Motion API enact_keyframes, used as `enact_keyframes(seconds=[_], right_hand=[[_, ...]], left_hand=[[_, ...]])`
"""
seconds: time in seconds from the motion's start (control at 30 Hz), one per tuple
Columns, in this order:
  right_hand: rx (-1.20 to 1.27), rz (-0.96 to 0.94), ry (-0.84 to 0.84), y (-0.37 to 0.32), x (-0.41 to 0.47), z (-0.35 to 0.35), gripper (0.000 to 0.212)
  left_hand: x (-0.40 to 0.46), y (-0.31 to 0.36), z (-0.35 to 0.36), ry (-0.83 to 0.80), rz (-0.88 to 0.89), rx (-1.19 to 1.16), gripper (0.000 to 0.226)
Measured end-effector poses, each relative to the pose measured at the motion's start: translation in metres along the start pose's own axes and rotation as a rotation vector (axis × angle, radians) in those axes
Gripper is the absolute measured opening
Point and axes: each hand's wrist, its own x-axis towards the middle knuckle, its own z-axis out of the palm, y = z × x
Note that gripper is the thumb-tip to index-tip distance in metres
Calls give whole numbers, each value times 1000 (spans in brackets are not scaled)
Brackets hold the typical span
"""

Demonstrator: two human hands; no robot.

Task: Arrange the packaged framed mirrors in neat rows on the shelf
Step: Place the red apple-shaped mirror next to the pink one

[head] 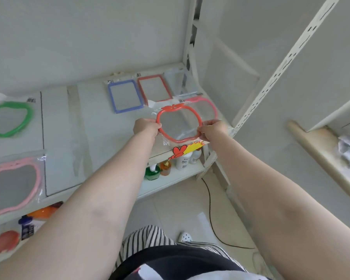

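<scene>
An orange apple-shaped mirror (179,123) in a clear bag hangs just above the white shelf (73,126) near its front right corner. My left hand (145,127) grips its left rim and my right hand (213,129) pinches its right rim. Behind it on the shelf lie a pink apple-shaped mirror (207,108), a red rectangular mirror (154,88) and a blue rectangular mirror (125,96). At the far left lie a green apple-shaped mirror (9,119) and a pink one (12,185).
A clear packaged item (177,80) lies in the shelf's back right corner. The lower shelf holds bottles (166,167) and packaged goods (26,229). A slotted upright post (279,65) rises on the right. A black cable (210,209) runs across the floor.
</scene>
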Motion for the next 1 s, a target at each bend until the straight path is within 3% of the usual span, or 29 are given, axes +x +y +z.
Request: enact_keyframes(seconds=[0.2, 0.3, 0.57, 0.77, 0.9, 1.0], right_hand=[[-31, -60, -90, -17, 37, 25, 25], [-69, -79, -117, -23, 57, 35, 26], [-277, -104, -115, -22, 101, 50, 14], [-441, -70, -109, -20, 112, 58, 32], [-482, -67, -122, -13, 116, 60, 15], [-504, -72, -128, -9, 116, 61, 16]], left_hand=[[30, 7, 0, 123, -8, -60, 25], [60, 2, 3, 129, -38, -68, 16], [113, -14, 17, 107, -74, -29, 19], [124, -20, 21, 119, -104, 3, 24], [115, -17, 24, 155, -127, 38, 25], [113, -19, 26, 181, -133, 65, 24]])
